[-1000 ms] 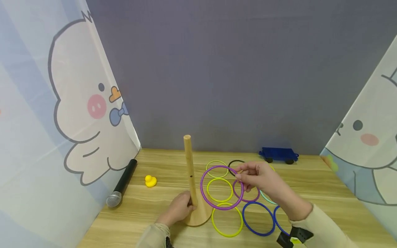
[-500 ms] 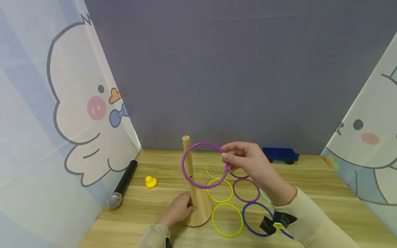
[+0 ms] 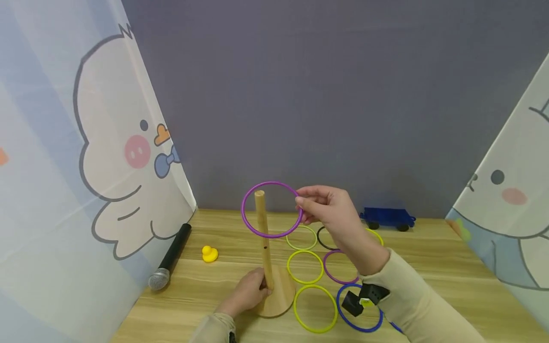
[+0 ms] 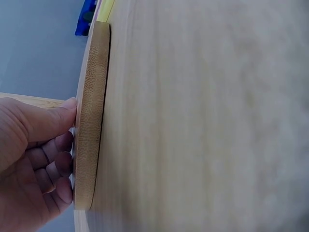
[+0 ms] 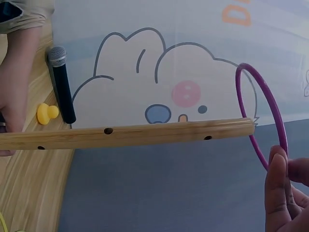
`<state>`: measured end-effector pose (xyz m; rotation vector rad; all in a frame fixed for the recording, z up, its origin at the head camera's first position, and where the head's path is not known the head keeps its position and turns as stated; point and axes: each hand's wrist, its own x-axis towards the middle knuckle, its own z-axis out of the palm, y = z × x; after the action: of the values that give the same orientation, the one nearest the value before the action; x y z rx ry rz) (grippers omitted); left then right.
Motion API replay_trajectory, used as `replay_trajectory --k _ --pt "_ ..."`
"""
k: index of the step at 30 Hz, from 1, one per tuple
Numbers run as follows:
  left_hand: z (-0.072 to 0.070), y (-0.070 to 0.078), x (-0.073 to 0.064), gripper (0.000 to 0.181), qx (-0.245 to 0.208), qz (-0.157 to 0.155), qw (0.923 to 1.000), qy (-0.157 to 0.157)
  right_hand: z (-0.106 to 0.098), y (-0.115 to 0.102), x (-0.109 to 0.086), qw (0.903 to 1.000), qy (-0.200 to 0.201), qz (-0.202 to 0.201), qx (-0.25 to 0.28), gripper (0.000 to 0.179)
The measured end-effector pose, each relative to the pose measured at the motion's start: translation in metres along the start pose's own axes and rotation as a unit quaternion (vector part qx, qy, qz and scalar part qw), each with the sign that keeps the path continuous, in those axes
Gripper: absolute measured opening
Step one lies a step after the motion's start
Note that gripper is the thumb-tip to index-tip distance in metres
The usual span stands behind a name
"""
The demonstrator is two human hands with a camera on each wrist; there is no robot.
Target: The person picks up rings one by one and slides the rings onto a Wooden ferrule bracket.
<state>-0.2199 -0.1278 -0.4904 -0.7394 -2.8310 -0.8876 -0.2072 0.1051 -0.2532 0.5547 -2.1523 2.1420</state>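
Closest to me on the bench (image 3: 472,297), a yellow ring (image 3: 316,331) lies flat beside the stand, and a blue ring (image 3: 364,330) lies next to it, partly covered by the black gear (image 3: 373,294) on the right wrist. A little further in I have the left hand (image 3: 246,292) down at the round wooden base (image 3: 280,297), its fingers grasping the foot of the upright post (image 3: 267,262); my left wrist view puts the fingertips right at the top face of that base. My right hand (image 3: 328,205) is up in the air, thumb and fingers pinching one side of a purple ring (image 3: 271,237). From the head I see the top of the post within that ring's outline; from the right wrist, the tip overlaps the ring's edge, and I can't tell whether it sits inside. Below that hand, another yellow ring (image 3: 305,251) and a second purple one lie flat. Over to the left are a yellow toy duck (image 3: 209,254) and a microphone (image 3: 171,255). Further back I make out a pale green ring (image 3: 301,249) and a black ring (image 3: 318,236), then a blue toy cart (image 3: 388,216) near the grey backdrop (image 3: 321,95), with cartoon-printed sheets (image 3: 116,143) at both sides.
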Motion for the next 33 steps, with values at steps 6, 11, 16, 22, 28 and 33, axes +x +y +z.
replay_trajectory --k 6,11,16,22,28,33 --pt "0.001 -0.001 0.000 0.024 -0.010 -0.002 0.9999 -0.003 0.001 0.016 0.002 0.9992 0.011 0.037 -0.012 0.025" --pt "0.002 -0.001 0.000 0.024 -0.012 -0.002 0.9999 -0.002 -0.002 0.041 -0.003 0.9976 0.005 0.065 -0.026 0.024" --pt "0.001 -0.001 0.000 0.024 -0.010 0.006 0.9999 0.002 -0.006 0.069 -0.011 0.9951 0.002 0.096 -0.023 0.022" --pt "0.002 -0.003 -0.001 0.025 -0.010 0.006 0.9999 0.003 -0.006 0.105 -0.018 0.9923 -0.020 0.121 -0.017 0.020" --pt "0.002 -0.004 -0.002 0.026 -0.018 0.003 0.9998 0.003 -0.003 0.138 -0.024 0.9896 -0.016 0.140 -0.027 0.020" --pt "-0.004 0.001 -0.007 0.041 -0.007 -0.008 0.9999 -0.011 -0.002 0.162 -0.031 0.9874 -0.015 0.155 -0.028 0.020"
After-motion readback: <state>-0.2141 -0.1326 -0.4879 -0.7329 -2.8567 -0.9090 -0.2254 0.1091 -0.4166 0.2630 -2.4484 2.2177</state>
